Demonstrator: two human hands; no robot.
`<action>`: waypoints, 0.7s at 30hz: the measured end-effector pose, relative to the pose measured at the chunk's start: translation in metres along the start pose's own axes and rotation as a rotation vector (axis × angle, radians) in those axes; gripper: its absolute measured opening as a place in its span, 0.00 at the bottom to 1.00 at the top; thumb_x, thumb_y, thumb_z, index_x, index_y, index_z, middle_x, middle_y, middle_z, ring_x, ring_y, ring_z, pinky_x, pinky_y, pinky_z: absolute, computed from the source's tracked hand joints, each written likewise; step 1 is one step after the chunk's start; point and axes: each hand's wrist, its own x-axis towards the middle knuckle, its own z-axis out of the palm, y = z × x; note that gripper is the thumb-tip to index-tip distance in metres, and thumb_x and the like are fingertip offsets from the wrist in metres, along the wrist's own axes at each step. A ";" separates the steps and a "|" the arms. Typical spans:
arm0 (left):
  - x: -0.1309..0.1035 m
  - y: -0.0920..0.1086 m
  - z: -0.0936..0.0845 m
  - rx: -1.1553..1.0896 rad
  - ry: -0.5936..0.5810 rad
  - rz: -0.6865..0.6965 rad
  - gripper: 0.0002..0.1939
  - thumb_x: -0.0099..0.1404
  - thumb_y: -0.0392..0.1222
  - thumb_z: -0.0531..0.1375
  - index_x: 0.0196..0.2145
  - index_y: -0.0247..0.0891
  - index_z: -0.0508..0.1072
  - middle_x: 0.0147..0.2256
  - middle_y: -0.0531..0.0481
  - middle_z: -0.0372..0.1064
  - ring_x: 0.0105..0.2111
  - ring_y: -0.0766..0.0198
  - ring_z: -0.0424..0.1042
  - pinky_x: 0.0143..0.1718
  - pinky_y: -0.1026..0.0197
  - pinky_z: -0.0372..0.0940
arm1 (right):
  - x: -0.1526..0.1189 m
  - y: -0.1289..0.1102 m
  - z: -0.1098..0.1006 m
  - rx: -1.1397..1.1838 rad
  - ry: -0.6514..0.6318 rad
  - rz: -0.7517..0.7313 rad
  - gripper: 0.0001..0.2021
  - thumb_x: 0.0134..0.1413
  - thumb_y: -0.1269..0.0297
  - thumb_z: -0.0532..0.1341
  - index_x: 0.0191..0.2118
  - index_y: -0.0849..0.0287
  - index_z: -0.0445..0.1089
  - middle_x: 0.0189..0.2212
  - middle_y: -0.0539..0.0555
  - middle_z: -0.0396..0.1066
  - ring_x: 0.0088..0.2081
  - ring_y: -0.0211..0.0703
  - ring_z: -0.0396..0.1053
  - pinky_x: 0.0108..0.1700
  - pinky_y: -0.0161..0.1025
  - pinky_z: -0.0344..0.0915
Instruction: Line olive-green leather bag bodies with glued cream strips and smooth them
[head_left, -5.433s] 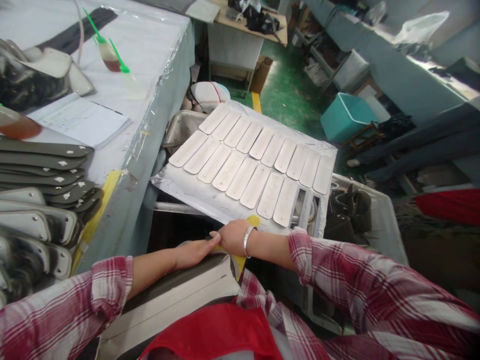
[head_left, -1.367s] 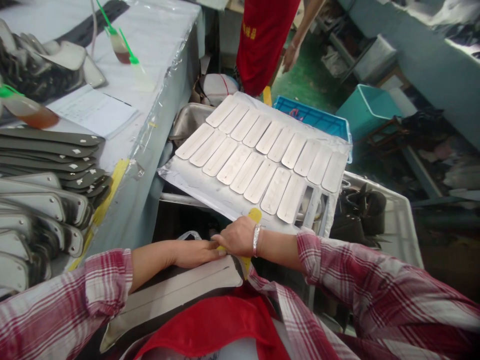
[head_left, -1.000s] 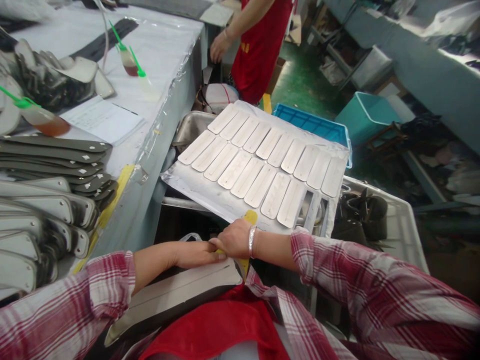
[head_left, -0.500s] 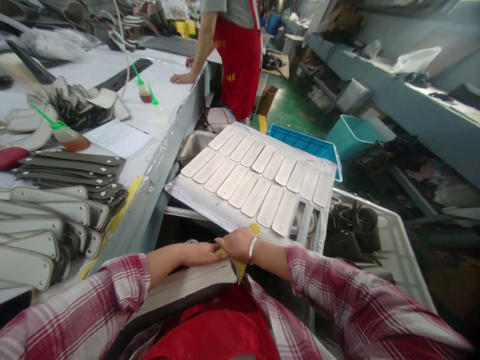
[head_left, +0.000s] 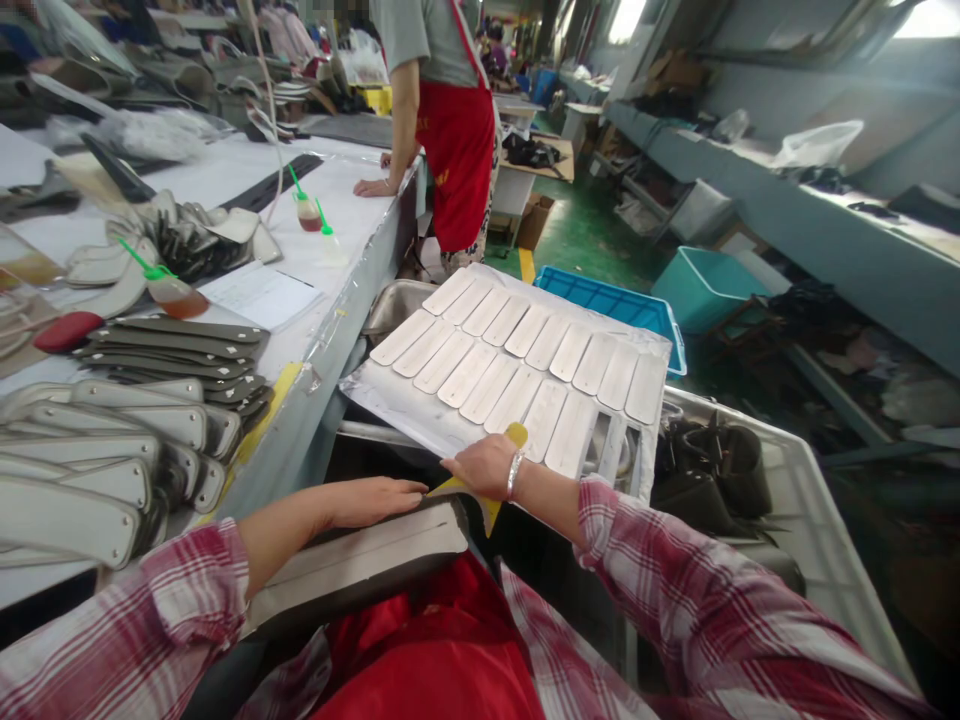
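Across my lap lies a long pale panel [head_left: 367, 555] with a dark edge, tilted. My left hand [head_left: 375, 502] rests along its far edge, fingers stretched out and nearly flat. My right hand [head_left: 486, 468] is closed round a thin, bent yellow piece [head_left: 517, 435]; its rounded end pokes out above the knuckles and more yellow shows below the fingers, by the panel's right end. My fingers hide its middle, and its exact kind does not show. Just beyond my hands, a white board [head_left: 397, 400] carries several pale rounded strips [head_left: 480, 375] in two rows.
At left, a table [head_left: 337, 290] bears stacked pale panels [head_left: 75, 510], dark strips [head_left: 172, 345] and green-tipped glue bottles [head_left: 176, 295]. A co-worker in a red apron [head_left: 457, 150] leans on it. Right of the board stand a blue crate [head_left: 600, 300] and a white bin [head_left: 810, 500] holding dark pieces.
My left hand has slid left, away from my right hand. The right hand has moved slightly up and right with the yellow piece. The camera view has shifted somewhat.
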 end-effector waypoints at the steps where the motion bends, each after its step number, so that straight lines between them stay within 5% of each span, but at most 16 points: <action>1: 0.003 0.002 0.000 -0.018 0.018 0.011 0.32 0.65 0.58 0.42 0.58 0.33 0.56 0.58 0.44 0.53 0.56 0.59 0.55 0.58 0.59 0.45 | 0.005 -0.002 -0.001 -0.004 -0.013 -0.025 0.28 0.62 0.52 0.39 0.30 0.57 0.73 0.29 0.54 0.74 0.35 0.43 0.71 0.32 0.36 0.59; 9: 0.022 -0.002 0.005 -0.122 0.055 0.141 0.27 0.65 0.58 0.43 0.48 0.36 0.68 0.46 0.49 0.68 0.45 0.59 0.65 0.49 0.61 0.56 | 0.018 -0.004 0.007 -0.053 -0.040 -0.134 0.27 0.61 0.50 0.39 0.30 0.56 0.72 0.31 0.52 0.74 0.36 0.45 0.71 0.32 0.37 0.60; 15: 0.034 -0.008 0.015 -0.077 0.055 0.132 0.28 0.64 0.59 0.44 0.46 0.36 0.69 0.43 0.48 0.70 0.41 0.59 0.67 0.44 0.63 0.59 | 0.017 -0.007 0.011 -0.040 -0.047 -0.151 0.28 0.62 0.51 0.38 0.32 0.57 0.72 0.32 0.55 0.74 0.36 0.46 0.71 0.32 0.38 0.60; 21: 0.039 -0.003 0.022 -0.062 0.056 0.141 0.25 0.65 0.56 0.46 0.53 0.41 0.65 0.49 0.50 0.67 0.46 0.59 0.65 0.49 0.62 0.56 | -0.007 -0.011 0.018 0.034 -0.086 -0.045 0.27 0.62 0.52 0.37 0.36 0.56 0.71 0.31 0.55 0.74 0.35 0.46 0.71 0.31 0.39 0.61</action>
